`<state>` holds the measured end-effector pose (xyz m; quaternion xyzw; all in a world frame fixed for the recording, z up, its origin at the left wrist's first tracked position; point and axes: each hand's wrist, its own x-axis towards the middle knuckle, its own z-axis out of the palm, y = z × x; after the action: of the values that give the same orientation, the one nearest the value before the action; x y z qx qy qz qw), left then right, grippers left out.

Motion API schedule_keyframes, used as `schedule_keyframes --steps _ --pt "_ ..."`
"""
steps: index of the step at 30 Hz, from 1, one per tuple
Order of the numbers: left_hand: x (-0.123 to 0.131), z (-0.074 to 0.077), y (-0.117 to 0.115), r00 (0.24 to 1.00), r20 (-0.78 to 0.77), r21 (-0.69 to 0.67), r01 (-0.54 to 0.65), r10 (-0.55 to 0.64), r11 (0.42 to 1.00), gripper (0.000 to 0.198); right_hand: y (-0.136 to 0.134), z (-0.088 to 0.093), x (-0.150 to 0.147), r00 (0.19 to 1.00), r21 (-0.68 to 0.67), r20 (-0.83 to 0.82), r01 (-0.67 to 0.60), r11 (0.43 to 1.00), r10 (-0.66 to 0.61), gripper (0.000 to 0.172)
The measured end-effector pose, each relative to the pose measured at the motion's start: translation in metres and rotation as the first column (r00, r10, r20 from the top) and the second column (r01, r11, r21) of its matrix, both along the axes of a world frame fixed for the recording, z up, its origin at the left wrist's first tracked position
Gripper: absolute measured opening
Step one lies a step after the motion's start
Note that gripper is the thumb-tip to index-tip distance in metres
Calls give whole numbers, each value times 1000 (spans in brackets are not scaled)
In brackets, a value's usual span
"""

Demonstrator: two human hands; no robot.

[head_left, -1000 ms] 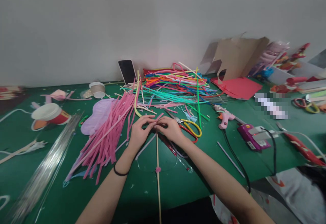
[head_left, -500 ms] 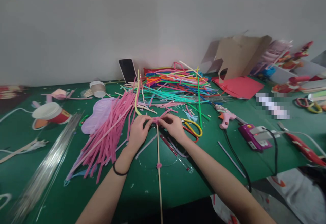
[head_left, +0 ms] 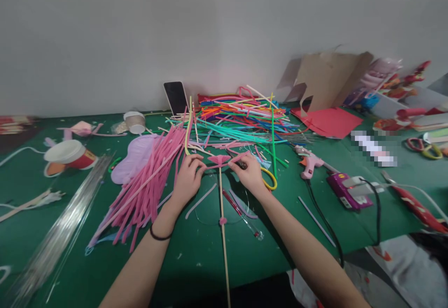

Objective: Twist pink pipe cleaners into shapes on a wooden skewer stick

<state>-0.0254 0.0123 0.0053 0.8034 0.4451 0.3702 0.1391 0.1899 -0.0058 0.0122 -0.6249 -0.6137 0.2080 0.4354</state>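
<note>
A thin wooden stick (head_left: pixel 224 247) runs up the middle of the view, with a small pink knot (head_left: pixel 223 221) partway along it. At its far end sits a pink triangular piece of pipe cleaner (head_left: pixel 220 159). My left hand (head_left: pixel 191 175) pinches a pink pipe cleaner strand just left of that end. On the other side, my right hand (head_left: pixel 249 172) pinches the strand's right part, whose tip sticks up past the fingers. Scissors with yellow and red handles (head_left: pixel 270 179) lie by my right hand, partly hidden behind it.
A bundle of pink pipe cleaners (head_left: pixel 154 182) lies left, beside clear thin rods (head_left: pixel 66 224). Mixed coloured pipe cleaners (head_left: pixel 241 121) are heaped at the back near a propped phone (head_left: pixel 176 97). Rightward are a pink glue gun (head_left: pixel 310 161), its cord and a purple power strip (head_left: pixel 350 190).
My hands have moved apart from their pinch at the stick's tip. The pink triangular piece now shows between them, with the strand stretched across.
</note>
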Motion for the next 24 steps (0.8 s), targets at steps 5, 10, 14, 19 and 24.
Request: schedule_keyframes --steps 5,10,14,19,24 --pt "-1 4 1 1000 21 -8 -6 6 1000 15 4 -6 3 1000 -11 -18 20 1000 -20 13" --pt "-4 6 0 995 91 -129 -23 35 991 14 5 -5 3 974 -24 -172 -151 988 144 17" --pt "-3 7 -3 991 126 -151 -23 43 988 18 2 3 1 956 -26 -214 -210 977 199 15" --pt "3 11 -10 999 41 -113 15 -11 993 32 -4 5 -8 949 0 -128 -291 957 289 10" --pt "2 11 -12 994 -77 -124 67 -77 990 34 -6 -1 -16 976 65 -118 -174 983 181 39"
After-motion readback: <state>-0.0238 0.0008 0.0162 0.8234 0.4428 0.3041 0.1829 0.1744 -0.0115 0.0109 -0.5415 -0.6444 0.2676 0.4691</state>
